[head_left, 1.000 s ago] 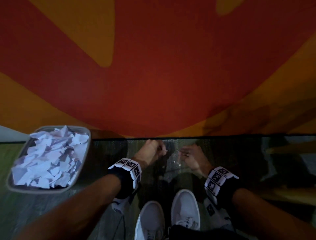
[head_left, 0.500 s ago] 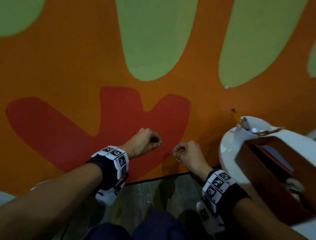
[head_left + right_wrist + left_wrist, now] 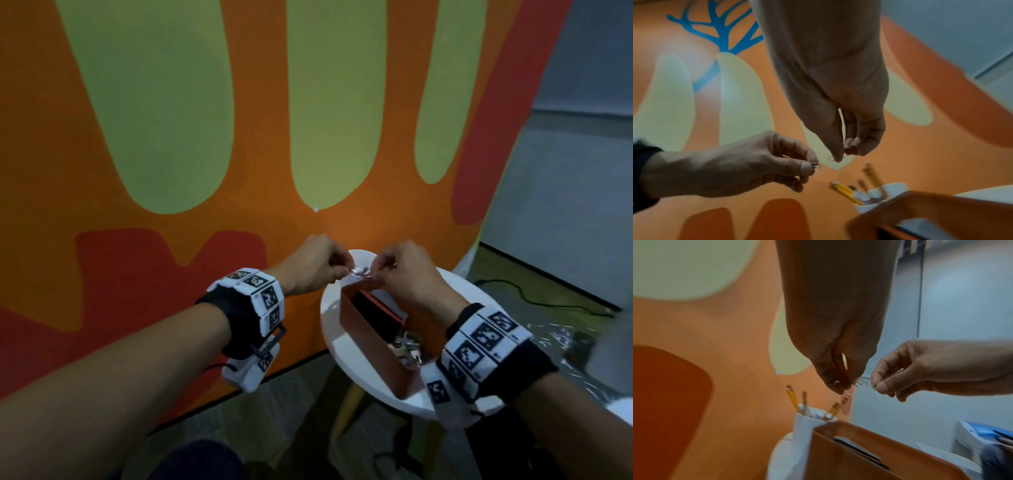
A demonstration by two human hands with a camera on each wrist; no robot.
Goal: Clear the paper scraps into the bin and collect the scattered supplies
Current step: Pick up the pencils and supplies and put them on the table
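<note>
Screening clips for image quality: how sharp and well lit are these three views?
Head view: dim, wall lines bowed by the wide lens, right arm's wristband smeared. Left wrist view: both hands shadowed, clips fairly legible, orange box soft, right edge streaked. Right wrist view: softest overall, pencils and box blurred, clips barely resolved.
</note>
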